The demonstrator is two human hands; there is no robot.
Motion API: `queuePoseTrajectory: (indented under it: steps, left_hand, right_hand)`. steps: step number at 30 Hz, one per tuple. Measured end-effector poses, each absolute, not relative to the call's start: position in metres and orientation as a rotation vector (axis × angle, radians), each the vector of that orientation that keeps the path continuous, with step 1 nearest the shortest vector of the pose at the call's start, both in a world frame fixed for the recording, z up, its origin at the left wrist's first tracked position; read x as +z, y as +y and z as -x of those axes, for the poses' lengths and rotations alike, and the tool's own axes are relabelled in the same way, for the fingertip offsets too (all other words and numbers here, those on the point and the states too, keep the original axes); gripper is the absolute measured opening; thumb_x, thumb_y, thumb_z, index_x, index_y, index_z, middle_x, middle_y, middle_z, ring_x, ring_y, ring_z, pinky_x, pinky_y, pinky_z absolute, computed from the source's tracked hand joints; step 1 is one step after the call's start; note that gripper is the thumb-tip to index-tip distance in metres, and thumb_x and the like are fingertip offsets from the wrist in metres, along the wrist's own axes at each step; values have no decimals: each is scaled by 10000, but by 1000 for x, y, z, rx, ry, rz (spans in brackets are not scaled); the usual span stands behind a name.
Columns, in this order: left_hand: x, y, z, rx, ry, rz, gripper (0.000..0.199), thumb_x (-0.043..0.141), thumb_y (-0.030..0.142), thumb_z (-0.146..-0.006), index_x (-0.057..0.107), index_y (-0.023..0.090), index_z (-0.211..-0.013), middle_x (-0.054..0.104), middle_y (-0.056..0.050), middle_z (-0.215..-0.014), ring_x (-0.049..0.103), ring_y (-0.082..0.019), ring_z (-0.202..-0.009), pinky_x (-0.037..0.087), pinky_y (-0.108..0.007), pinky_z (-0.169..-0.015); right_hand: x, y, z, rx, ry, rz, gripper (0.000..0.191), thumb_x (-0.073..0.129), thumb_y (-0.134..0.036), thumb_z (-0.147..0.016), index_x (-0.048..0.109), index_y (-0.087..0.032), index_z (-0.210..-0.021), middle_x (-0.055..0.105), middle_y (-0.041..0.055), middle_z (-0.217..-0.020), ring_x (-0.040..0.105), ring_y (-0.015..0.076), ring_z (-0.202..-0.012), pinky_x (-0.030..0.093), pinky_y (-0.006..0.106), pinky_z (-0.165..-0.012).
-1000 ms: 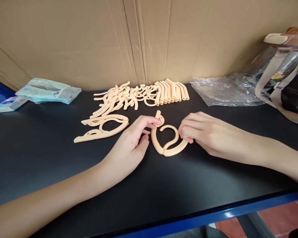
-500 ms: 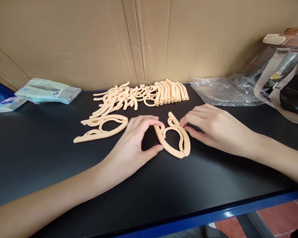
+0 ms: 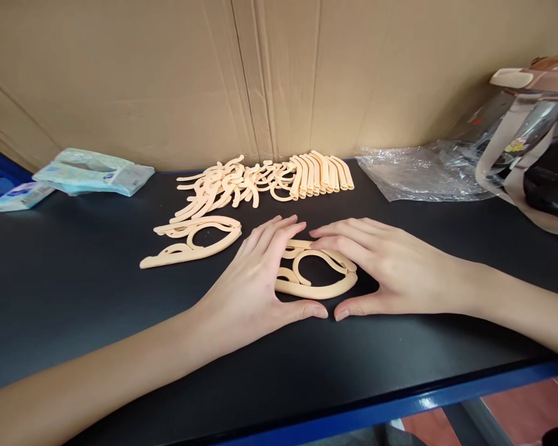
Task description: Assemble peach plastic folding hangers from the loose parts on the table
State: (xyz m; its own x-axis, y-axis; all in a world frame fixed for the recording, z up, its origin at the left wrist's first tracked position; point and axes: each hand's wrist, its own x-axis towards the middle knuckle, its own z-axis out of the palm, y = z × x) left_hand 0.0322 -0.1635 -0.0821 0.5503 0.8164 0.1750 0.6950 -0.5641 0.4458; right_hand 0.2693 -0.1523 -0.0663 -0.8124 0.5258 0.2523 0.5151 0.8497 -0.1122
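A cream plastic folding hanger (image 3: 323, 291) lies folded flat on the black table, its rounded end to the right. My left hand (image 3: 265, 279) lies around its left end, covering the arm tips. The left fingers stretch past the far side and the thumb lies along the near side. My right hand (image 3: 381, 266) arches over the right side, its fingers across the far arm and its thumb off the near edge, close to the left thumb. Neither hand is closed round the hanger. A second folded hanger (image 3: 214, 249) rests to the left of my left hand.
Behind my hands lie a heap of loose curved cream pieces (image 3: 225, 183) and a row of cream hanger arms (image 3: 318, 173). A blue tissue pack (image 3: 93, 173) is at left. Clear plastic film (image 3: 413, 173) and a strapped bottle (image 3: 534, 105) sit at right, before cardboard (image 3: 144, 80).
The hanger between my hands has turned, its rounded end swinging from the near side to the right. My right hand has spread over it, and both thumbs have come together at the near side.
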Motion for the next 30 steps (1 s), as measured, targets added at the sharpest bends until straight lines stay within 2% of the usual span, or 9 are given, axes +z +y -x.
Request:
queuePoseTrajectory:
  steps: [3,7,11,14,18,21,25,30]
  left_hand:
    - [-81,-165,-32,461,1261,-2399,915,696,616,-730,267,242,-1447,352,-77,-1522,283,-275,-1422,323,-490,-1154]
    - [-78,-162,-32,411,1223,-2403,725,613,550,-831,315,248,-1418,429,-48,-1474,325,-306,-1388,325,-532,-1127]
    - [-73,-159,-31,426,1105,-2555,599,647,523,-825,445,220,-1301,552,-46,-1296,512,-244,-1176,456,-402,-993]
    - [-65,-158,-28,412,1082,-2680,611,675,526,-798,470,192,-1267,574,-61,-1218,556,-232,-1080,489,-364,-926]
    - [-50,-152,-10,449,1176,-2739,610,644,550,-802,472,206,-1275,575,-71,-1203,567,-259,-1092,497,-391,-932]
    - [-39,-141,18,547,1309,-2672,599,622,587,-797,477,264,-1280,561,-30,-1261,577,-246,-1105,477,-413,-992]
    - [-28,-125,60,653,1516,-2517,747,603,704,-704,506,231,-1273,589,-21,-1249,592,-244,-1081,475,-416,-993]
    - [-24,-115,91,525,1698,-2506,766,598,738,-656,530,274,-1262,597,3,-1243,573,-270,-1130,461,-447,-991]
  right_hand:
    - [-66,-149,-272,73,-2721,835,610,567,-599,-851,503,-138,-1244,616,115,-1161,571,245,-988,465,392,-845]
    - [-65,-147,-275,134,-2718,835,551,613,-510,-851,490,-148,-1247,610,107,-1142,561,240,-980,457,383,-841]
    - [-63,-147,-276,183,-2714,808,547,630,-491,-847,486,-155,-1253,611,99,-1149,563,229,-986,453,361,-841]
    - [-61,-146,-277,164,-2685,771,552,607,-517,-861,488,-150,-1255,610,108,-1184,569,234,-1016,442,362,-864]
    - [-59,-145,-279,91,-2605,770,503,597,-489,-881,504,-142,-1233,613,111,-1204,563,238,-1070,414,358,-915]
    - [-60,-143,-280,68,-2597,793,477,595,-476,-887,519,-145,-1222,627,95,-1157,569,223,-1034,410,346,-906]
    - [-63,-141,-278,103,-2638,809,443,588,-466,-895,543,-154,-1206,632,77,-1115,572,199,-978,418,332,-870]
    - [-65,-140,-276,159,-2687,825,393,563,-447,-914,562,-165,-1188,634,75,-1105,570,194,-964,424,337,-866]
